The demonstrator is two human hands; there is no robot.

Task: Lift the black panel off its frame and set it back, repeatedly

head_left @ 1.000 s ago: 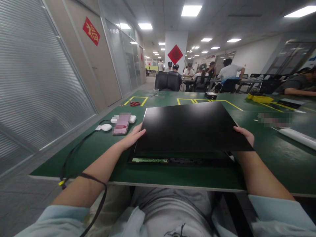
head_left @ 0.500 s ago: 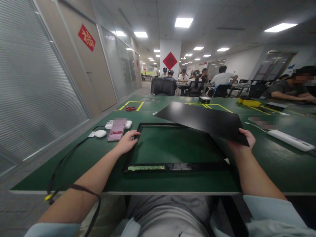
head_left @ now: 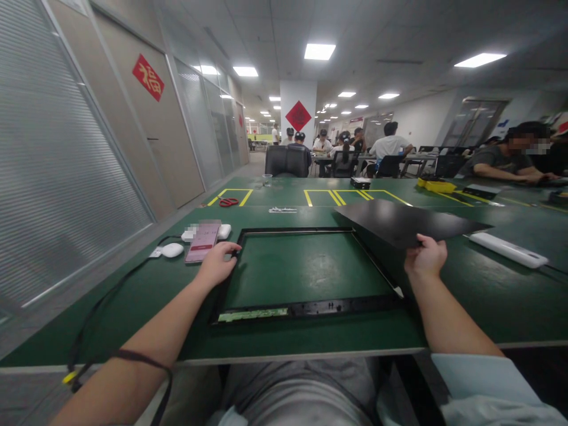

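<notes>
Closest to you on the green table lies the near edge of the black frame, its light-green strip along the left part and a small white piece at the near right corner. The frame now lies uncovered, with bare tabletop showing through its middle: a second ago the panel was over it between both your hands, and now it is swung off to the right, so the two parts are separated over nearly their whole area. Your left hand has let go of the panel and is at the frame's left side, fingers bent and partly spread at the rim; whether they grip it or only rest there, you cannot tell from this view. Your right hand is closed, pinching the black panel by its near edge, thumb on top and the other fingers curled below. The panel hangs tilted beyond the frame's right side, its left tip passing behind the far right corner; contact there is unclear. The phone lies just beside your left hand, and the white bar lies to the right of your right hand. Farther off, past the frame's far edge, are some small white pieces, then the red scissors.
</notes>
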